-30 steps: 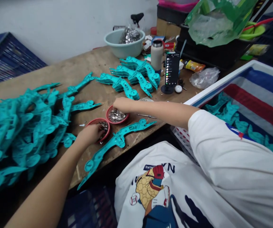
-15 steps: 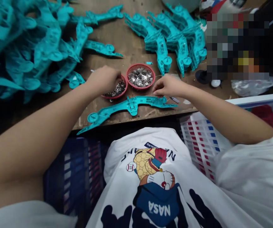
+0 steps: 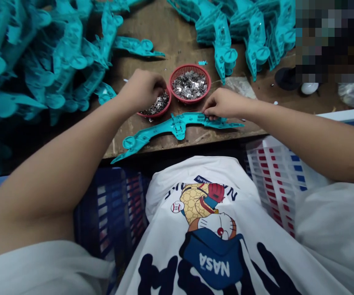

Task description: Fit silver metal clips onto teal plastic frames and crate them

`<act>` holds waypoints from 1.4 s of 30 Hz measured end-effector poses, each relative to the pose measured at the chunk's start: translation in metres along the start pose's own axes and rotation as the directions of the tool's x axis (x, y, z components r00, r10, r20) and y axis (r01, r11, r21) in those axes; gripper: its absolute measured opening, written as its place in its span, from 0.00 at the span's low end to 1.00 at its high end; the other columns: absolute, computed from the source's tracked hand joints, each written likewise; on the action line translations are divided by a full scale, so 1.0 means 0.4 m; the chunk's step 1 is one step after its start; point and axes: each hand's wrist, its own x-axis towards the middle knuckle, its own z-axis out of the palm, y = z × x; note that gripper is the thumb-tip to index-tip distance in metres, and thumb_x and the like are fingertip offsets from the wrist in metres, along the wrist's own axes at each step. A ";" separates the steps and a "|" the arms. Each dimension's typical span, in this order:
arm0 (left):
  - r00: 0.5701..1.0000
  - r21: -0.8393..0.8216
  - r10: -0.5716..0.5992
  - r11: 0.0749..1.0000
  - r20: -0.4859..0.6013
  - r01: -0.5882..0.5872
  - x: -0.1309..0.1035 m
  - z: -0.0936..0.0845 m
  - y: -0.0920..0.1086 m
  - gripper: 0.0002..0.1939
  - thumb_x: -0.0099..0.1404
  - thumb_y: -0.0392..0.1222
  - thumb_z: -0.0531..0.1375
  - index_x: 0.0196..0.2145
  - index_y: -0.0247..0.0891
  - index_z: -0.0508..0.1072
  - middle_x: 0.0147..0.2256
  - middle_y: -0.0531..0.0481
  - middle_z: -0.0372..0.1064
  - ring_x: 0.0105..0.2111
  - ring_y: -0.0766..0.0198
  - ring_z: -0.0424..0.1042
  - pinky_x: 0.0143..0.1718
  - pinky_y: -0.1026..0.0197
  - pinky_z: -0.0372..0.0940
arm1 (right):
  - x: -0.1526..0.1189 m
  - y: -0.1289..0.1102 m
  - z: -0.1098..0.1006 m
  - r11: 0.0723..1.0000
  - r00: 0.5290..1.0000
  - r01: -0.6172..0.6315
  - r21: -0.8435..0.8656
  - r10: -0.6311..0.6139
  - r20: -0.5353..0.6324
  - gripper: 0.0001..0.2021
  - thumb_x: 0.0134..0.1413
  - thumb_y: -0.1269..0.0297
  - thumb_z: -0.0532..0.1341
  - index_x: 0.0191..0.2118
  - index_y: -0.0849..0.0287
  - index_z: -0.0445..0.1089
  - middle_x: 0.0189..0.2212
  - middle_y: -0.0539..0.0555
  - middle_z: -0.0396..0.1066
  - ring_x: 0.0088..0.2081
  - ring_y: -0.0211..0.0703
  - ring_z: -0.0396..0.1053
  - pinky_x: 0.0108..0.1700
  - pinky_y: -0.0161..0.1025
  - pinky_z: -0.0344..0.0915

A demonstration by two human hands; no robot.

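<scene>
A long turquoise plastic part (image 3: 161,127), bent like a shallow arch, lies along the table's front edge. My left hand (image 3: 144,90) reaches over the left red basket (image 3: 168,107), which holds small dark metal pieces. Its fingers are curled down at the pieces, and what they pinch is hidden. My right hand (image 3: 221,103) is at the right half of the turquoise part, fingertips pinched together against its upper edge. Whatever sits between those fingertips is too small to make out. Just behind the part, between my hands, stands a second red basket (image 3: 208,88) full of shiny metal clips.
A large heap of turquoise parts (image 3: 62,61) fills the left of the wooden table (image 3: 177,49). Stacked turquoise parts (image 3: 221,37) stand at the back right. Below the table edge are a blue crate (image 3: 103,213) and a white crate (image 3: 266,172).
My right hand has come down onto the right half of the turquoise part. My left hand stays at the left basket. The whole view has shifted somewhat.
</scene>
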 end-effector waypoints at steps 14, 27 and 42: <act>0.998 -0.263 0.047 0.963 -0.037 -0.055 0.020 0.033 -0.061 0.19 0.73 0.48 0.69 0.55 0.42 0.95 0.46 0.41 0.93 0.53 0.41 0.88 0.63 0.42 0.82 | -0.025 -0.010 0.051 0.949 0.957 0.162 -0.270 -0.218 -0.192 0.06 0.72 0.60 0.82 0.43 0.56 0.94 0.38 0.62 0.89 0.48 0.65 0.89 0.59 0.53 0.84; 0.962 -0.295 0.178 0.926 -0.206 -0.234 -0.088 0.019 0.109 0.14 0.77 0.47 0.67 0.50 0.42 0.94 0.42 0.45 0.90 0.46 0.48 0.89 0.56 0.47 0.85 | -0.091 -0.133 -0.008 0.945 0.899 0.317 -0.079 -0.326 -0.292 0.18 0.85 0.54 0.72 0.70 0.46 0.92 0.65 0.58 0.91 0.68 0.66 0.85 0.68 0.53 0.81; 0.868 -0.022 0.490 0.872 0.084 -0.490 -0.085 0.161 0.133 0.20 0.79 0.38 0.65 0.60 0.35 0.93 0.65 0.33 0.88 0.67 0.35 0.88 0.74 0.37 0.83 | 0.062 0.027 -0.010 0.841 0.881 0.471 -0.267 -0.462 0.102 0.12 0.77 0.66 0.70 0.56 0.51 0.93 0.48 0.52 0.90 0.53 0.53 0.83 0.60 0.45 0.72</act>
